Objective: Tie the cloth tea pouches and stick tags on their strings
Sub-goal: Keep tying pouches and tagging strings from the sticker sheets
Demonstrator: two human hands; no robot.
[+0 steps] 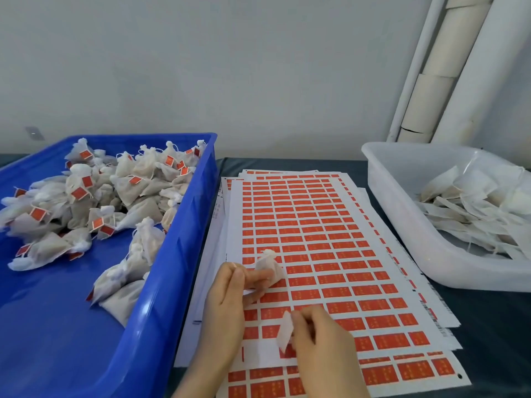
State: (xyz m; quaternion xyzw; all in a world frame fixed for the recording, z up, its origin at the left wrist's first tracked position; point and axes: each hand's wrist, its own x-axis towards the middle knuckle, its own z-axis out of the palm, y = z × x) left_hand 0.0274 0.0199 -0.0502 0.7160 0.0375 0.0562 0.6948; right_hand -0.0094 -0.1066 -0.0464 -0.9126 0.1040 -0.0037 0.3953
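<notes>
Tagging is in hand. The left grip [230,294] holds a small tied white cloth tea pouch [268,267] over the sheet of orange rectangular sticker tags [316,225] on the dark desk [494,326]. The right grip [319,337] pinches a peeled pale tag [284,333], which likely next needs folding around the pouch's string.

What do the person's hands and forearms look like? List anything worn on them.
The left hand and right hand are both bare: no gloves, and no ring, watch or bracelet shows. The forearms are uncovered down to the bottom edge of the picture, with no sleeve in view. The nails that show look short and unpainted, though the picture is slightly soft.
</notes>
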